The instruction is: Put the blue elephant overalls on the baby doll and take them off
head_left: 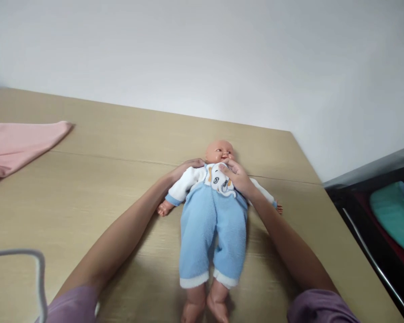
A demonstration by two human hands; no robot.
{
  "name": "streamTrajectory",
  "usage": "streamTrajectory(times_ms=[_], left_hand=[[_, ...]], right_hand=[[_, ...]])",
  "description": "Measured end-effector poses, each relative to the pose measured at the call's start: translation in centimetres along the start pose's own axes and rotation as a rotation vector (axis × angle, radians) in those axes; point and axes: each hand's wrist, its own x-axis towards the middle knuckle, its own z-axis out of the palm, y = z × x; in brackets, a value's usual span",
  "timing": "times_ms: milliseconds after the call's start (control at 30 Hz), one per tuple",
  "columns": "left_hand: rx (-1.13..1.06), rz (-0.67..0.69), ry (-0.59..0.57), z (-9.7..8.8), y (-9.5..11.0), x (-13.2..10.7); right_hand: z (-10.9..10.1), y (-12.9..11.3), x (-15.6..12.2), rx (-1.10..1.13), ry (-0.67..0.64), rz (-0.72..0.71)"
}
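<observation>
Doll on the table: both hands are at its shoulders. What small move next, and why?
Probably ease the collar edge straight under the chin with the right hand, while the left hand steadies the shoulder. The doll lies face up on the table, the right hand sits at the top of the elephant bib by the chin, and the left rests on the white sleeve.

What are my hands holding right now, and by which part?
The baby doll: the left hand clasps its shoulder, and the right hand pinches its collar under the chin.
</observation>
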Motion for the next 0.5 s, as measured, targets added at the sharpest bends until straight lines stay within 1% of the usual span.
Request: streamTrajectory(times_ms=[67,133,200,300,333,400,500], left_hand=[[-0.017,-0.054,-0.092,-0.4,0.1,0.2],[-0.036,-0.086,-0.153,-0.8,0.4,0.0],[-0.018,-0.097,-0.183,-1.3,0.7,-0.4],[0.115,-0.078,-0.179,-1.9,1.3,-0.7],[0.168,-0.06,-0.166,-2.1,1.5,-0.7],[0.271,-0.008,-0.138,-2.4,2.1,-0.7],[0.48,0.125,-0.055,-2.1,3.4,-1.1]], right_hand=[[-1.8,-1.3,-0.6,-0.238,-0.091,-0.023],[-3.7,-2.5,-1.2,-0.454,-0.12,-0.019],[-5.0,-3.1,-1.6,-0.54,-0.111,0.01],[-5.7,-2.8,-2.0,-0.553,-0.087,0.013],[-5.7,-2.4,-2.2,-0.559,-0.056,-0.011],[-5.7,-1.5,-3.0,-0.582,0.051,-0.082],[-6.6,-0.2,-5.9,-0.658,0.21,-0.148]])
